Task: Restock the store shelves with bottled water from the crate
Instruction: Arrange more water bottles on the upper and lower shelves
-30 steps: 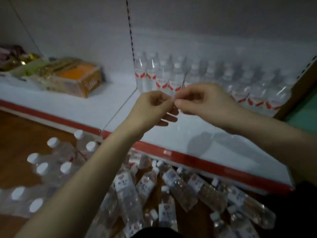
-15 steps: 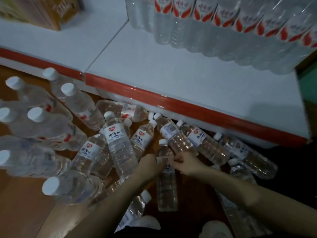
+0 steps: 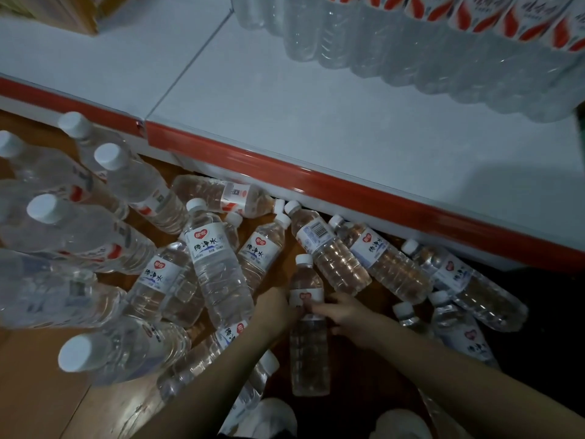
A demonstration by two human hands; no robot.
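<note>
Scene: You look down on a wooden floor [image 3: 38, 391] littered with loose bottles [image 3: 218, 264] of water, just below the front of a white shelf [image 3: 316, 128] trimmed with a red strip [image 3: 348, 198].
Task item: The small bottle [image 3: 308, 353] lies flat on the floor at lower centre of the frame. Its white cap points up toward the shelf and its base points toward you.
Left grip: Your left grip [image 3: 273, 307] reaches in from the lower left, and its fingers curl against the left side of the small bottle's label.
Right grip: Your right grip [image 3: 345, 315] reaches in from the lower right, and its fingertips [image 3: 313, 308] pinch the right side of the same label.
Caveat: In the dim light you cannot tell whether the fingers clasp the whole bottle body or only the label wrap.
Pile: The loose bottles lie crossed and overlapping from centre left to right of the frame. A barcode bottle [image 3: 332, 258] lies just beside the small bottle's cap end, slanting up toward the red strip.
Large bottles: At the left of the frame, bigger large bottles [image 3: 47, 207] stand packed together with their white caps facing you.
Stocked row: In the upper right of the frame, a stocked row [image 3: 411, 49] of clear bottles with red-and-white labels stands toward the back of the shelf.
Carton: In the upper left corner, an orange-brown carton [image 3: 79, 14] sits on the neighbouring shelf section.
</note>
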